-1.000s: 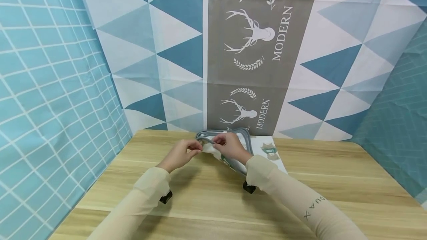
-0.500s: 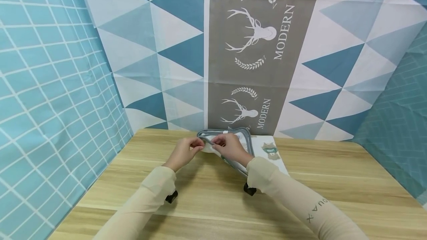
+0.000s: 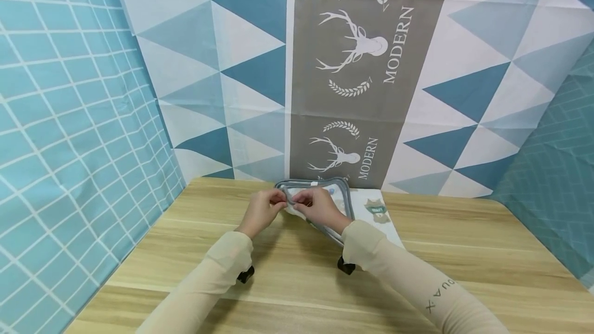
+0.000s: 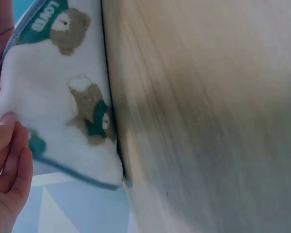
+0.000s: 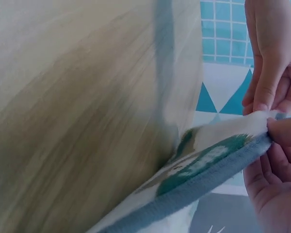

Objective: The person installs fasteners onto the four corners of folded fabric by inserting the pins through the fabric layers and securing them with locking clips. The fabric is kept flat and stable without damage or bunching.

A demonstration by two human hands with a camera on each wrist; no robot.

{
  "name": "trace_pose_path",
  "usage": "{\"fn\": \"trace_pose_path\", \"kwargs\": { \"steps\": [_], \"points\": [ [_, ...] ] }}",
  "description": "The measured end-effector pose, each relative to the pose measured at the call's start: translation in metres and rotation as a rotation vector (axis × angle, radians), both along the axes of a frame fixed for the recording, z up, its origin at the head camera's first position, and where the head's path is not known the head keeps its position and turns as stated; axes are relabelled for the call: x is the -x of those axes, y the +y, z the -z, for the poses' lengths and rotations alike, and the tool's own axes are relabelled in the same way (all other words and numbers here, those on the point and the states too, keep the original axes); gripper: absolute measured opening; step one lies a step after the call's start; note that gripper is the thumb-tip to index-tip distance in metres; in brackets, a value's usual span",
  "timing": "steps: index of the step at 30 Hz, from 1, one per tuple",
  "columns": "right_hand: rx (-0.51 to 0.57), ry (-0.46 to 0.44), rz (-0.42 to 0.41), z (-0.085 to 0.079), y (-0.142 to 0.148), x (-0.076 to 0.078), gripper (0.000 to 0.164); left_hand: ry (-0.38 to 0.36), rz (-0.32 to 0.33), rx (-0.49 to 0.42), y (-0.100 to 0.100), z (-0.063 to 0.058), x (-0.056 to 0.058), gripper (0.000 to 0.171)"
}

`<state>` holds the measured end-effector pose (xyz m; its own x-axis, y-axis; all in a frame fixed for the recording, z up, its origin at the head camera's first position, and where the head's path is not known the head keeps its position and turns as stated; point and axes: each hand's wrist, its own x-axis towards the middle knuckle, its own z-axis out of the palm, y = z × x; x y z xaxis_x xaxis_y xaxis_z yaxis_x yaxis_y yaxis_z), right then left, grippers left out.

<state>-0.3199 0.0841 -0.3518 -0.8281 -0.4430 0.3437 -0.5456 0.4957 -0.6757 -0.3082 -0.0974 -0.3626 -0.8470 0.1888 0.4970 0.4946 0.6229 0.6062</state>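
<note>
A white, fluffy bear-print towel (image 3: 378, 215) with grey edging lies folded at the back of the wooden table. Its near left corner is lifted off the wood. My left hand (image 3: 262, 211) pinches the edge at that corner between thumb and fingertips. Close beside it, my right hand (image 3: 320, 209) also pinches the grey edging. In the left wrist view the towel (image 4: 53, 92) slopes up from the table, with the left hand (image 4: 9, 170) at its edge. The right wrist view has the right hand (image 5: 276, 184) holding the grey border (image 5: 184, 194), fingertips near the left hand (image 5: 274, 58).
A patterned cloth backdrop (image 3: 250, 92) stands right behind the table (image 3: 297, 282). Blue tile-print sheets (image 3: 60, 117) hang along the left, with a teal sheet (image 3: 552, 164) on the right. Dark wrist camera mounts (image 3: 345, 266) sit under both sleeves.
My left hand has moved a little right, closer to the right hand, and now pinches the towel's edge. The right hand stays almost in place, while the lifted corner has shifted slightly.
</note>
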Motion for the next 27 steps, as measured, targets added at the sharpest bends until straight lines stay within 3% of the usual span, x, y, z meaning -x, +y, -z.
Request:
{"fn": "trace_pose_path", "kwargs": {
  "steps": [5,8,12,17,21,27],
  "points": [
    [-0.007,0.025,-0.031,0.003,-0.002,-0.002,0.011,0.009,-0.026,-0.031,0.0,0.002,0.002,0.006],
    [-0.012,0.013,-0.023,0.002,0.0,-0.002,0.012,0.038,-0.039,-0.016,-0.003,0.0,0.004,0.022],
    [-0.017,0.011,-0.024,0.0,0.001,-0.002,0.012,0.12,0.03,0.051,-0.008,-0.005,0.007,0.042],
    [-0.03,0.039,-0.044,-0.002,0.003,-0.002,0.011,0.123,0.15,0.137,-0.011,-0.007,0.01,0.02],
    [-0.086,0.083,-0.076,-0.006,0.012,-0.004,0.011,0.11,0.169,0.185,-0.014,-0.003,0.009,0.009],
    [-0.166,0.127,-0.078,-0.019,0.06,-0.012,0.016,0.169,0.153,0.259,-0.021,-0.002,0.005,0.013]
  ]
}}
